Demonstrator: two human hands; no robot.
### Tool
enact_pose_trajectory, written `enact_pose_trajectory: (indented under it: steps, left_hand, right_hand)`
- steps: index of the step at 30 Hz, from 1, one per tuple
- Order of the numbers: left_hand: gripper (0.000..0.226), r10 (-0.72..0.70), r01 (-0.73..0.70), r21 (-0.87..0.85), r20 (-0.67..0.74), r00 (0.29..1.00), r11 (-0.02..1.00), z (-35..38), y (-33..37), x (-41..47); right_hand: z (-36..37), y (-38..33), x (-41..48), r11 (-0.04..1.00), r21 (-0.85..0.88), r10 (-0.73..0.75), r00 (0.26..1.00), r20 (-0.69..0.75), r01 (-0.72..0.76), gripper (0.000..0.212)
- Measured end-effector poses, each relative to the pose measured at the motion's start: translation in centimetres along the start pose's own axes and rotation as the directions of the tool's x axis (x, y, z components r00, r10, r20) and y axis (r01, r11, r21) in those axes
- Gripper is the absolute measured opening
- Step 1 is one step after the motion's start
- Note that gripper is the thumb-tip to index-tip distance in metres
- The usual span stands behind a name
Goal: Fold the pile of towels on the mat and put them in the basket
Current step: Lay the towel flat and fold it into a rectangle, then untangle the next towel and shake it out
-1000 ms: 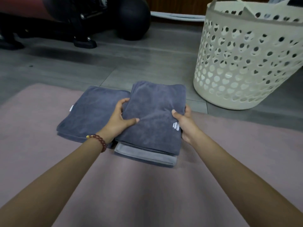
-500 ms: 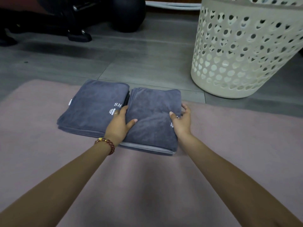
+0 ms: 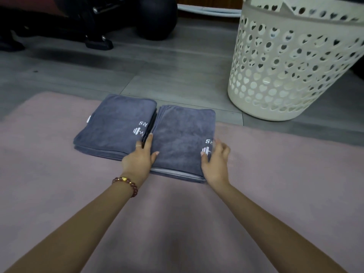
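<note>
Two stacks of folded blue-grey towels lie side by side on the pink mat (image 3: pixel 275 174). The left stack (image 3: pixel 114 127) shows a white dumbbell logo. The right stack (image 3: pixel 181 138) has a lighter grey towel at its bottom. My left hand (image 3: pixel 140 158) rests at the right stack's left edge, fingers straight between the two stacks and thumb on the top towel. My right hand (image 3: pixel 215 160) hovers at the stack's right near corner, fingers loosely spread and blurred, holding nothing. The white perforated basket (image 3: pixel 291 75) stands on the floor beyond the mat, to the right.
Grey floor tiles (image 3: pixel 157 79) lie beyond the mat. Black exercise equipment with a foot (image 3: pixel 98 43) and a dark ball (image 3: pixel 157 18) stand at the far left. Something white lies inside the basket's top.
The right stack has been set down on the mat beside the left stack. Both hands have loosened from its sides; the right hand has come off the towel.
</note>
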State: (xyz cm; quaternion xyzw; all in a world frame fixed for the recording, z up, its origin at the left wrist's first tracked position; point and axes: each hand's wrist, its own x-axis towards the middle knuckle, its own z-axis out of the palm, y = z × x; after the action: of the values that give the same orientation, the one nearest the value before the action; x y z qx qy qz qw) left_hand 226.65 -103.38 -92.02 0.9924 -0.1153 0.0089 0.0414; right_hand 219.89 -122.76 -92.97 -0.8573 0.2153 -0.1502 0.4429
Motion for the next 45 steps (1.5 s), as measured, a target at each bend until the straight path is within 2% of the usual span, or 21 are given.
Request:
enact_pose_trajectory:
  steps: [2,4,8,10,13,16,19,21,23,25,26,29,30,32,34,36,38,40,43,44,45]
  left_hand:
    - [0.056,-0.029,0.029,-0.028,-0.015,0.999,0.999,0.1,0.4,-0.8]
    - [0.054,-0.065,0.063,-0.091,-0.018,0.998,0.994,-0.1,0.5,-2.2]
    - [0.049,-0.047,0.047,-0.062,0.004,0.999,0.997,-0.4,2.3,-6.3]
    - [0.058,0.042,-0.037,-0.061,0.075,0.996,0.997,-1.1,4.8,-8.0]
    - [0.060,0.217,-0.211,-0.092,0.060,0.974,0.973,-2.8,10.9,-10.0]
    - [0.050,0.352,-0.342,-0.167,0.037,0.935,0.925,-4.2,18.7,-11.9]
    - [0.046,0.505,-0.478,-0.279,0.030,0.863,0.833,-4.9,26.2,-14.1]
    - [0.050,0.620,-0.583,-0.296,0.042,0.783,0.756,-5.3,30.3,-15.9]
    - [0.062,0.721,-0.687,-0.268,0.045,0.692,0.676,-5.5,33.5,-17.4]
    - [0.059,0.766,-0.737,-0.259,0.017,0.643,0.624,-5.7,36.2,-18.6]
    - [0.055,0.765,-0.727,-0.300,0.010,0.644,0.617,-5.6,37.4,-19.1]
    - [0.040,0.714,-0.619,-0.480,0.021,0.700,0.621,-4.7,40.6,-20.8]
    - [0.037,0.701,-0.583,-0.522,0.040,0.712,0.622,-4.3,41.5,-21.3]
    - [0.050,0.703,-0.531,-0.596,0.082,0.707,0.603,-3.4,42.5,-22.1]
    - [0.073,0.732,-0.506,-0.680,0.067,0.678,0.531,-3.4,42.9,-22.3]
    - [0.087,0.756,-0.475,-0.763,0.027,0.654,0.438,-3.9,43.1,-22.1]
    - [0.096,0.754,-0.415,-0.836,-0.002,0.657,0.359,-5.0,42.8,-22.1]
    - [0.098,0.704,-0.351,-0.889,-0.048,0.709,0.293,-6.2,42.2,-21.9]
    - [0.078,0.491,-0.328,-0.933,-0.221,0.843,0.144,-7.7,40.0,-20.7]
    - [0.068,0.454,-0.341,-0.935,-0.263,0.851,0.098,-8.1,39.1,-20.2]
    - [0.057,0.459,-0.349,-0.934,-0.277,0.844,0.077,-8.5,38.4,-19.9]
  right_hand:
    - [-0.7,0.5,-0.5,0.969,-0.092,-0.221,0.972,0.077,0.227,0.060]
    - [-1.9,1.3,-1.0,0.930,-0.147,-0.295,0.923,0.248,0.336,0.051]
    - [-7.6,3.8,-2.3,0.858,-0.244,-0.267,0.798,0.540,0.453,0.055]
    - [-12.0,4.9,-3.4,0.838,-0.297,-0.231,0.791,0.566,0.457,0.052]
    - [-19.9,6.9,-5.6,0.814,-0.400,-0.137,0.809,0.572,0.421,0.050]
    - [-28.1,10.2,-8.0,0.800,-0.511,-0.059,0.888,0.455,0.315,0.050]
    - [-35.1,14.5,-11.6,0.820,-0.570,0.034,0.992,0.123,0.042,0.052]
    - [-38.7,17.8,-14.5,0.784,-0.586,0.148,0.978,-0.145,-0.206,0.055]
    - [-41.8,20.5,-17.2,0.715,-0.562,0.271,0.906,-0.325,-0.416,0.067]
    - [-44.3,22.7,-19.4,0.649,-0.551,0.366,0.850,-0.380,-0.525,0.076]
    - [-45.1,23.6,-20.3,0.592,-0.615,0.385,0.853,-0.352,-0.521,0.076]
    - [-45.7,25.7,-21.6,0.458,-0.805,0.294,0.919,-0.262,-0.377,0.049]
    - [-45.5,26.2,-21.4,0.488,-0.787,0.245,0.925,-0.291,-0.377,0.035]
    - [-45.0,26.0,-20.2,0.687,-0.595,0.205,0.897,-0.393,-0.418,0.014]
    - [-45.0,23.7,-18.2,0.856,-0.290,0.279,0.854,-0.440,-0.429,0.002]
    - [-45.4,19.8,-15.9,0.942,0.059,0.323,0.850,-0.417,-0.329,0.009]
    - [-44.4,15.2,-13.7,0.861,0.465,0.344,0.908,-0.238,-0.204,0.013]
    - [-41.9,10.8,-12.3,0.683,0.694,0.278,0.960,0.041,-0.227,0.013]
    - [-38.8,5.8,-11.2,0.446,0.840,0.130,0.951,0.281,-0.310,0.019]
    - [-38.2,4.7,-11.1,0.426,0.846,0.100,0.946,0.309,-0.322,0.020]
    - [-37.7,4.5,-11.1,0.486,0.813,0.098,0.944,0.313,-0.320,0.017]
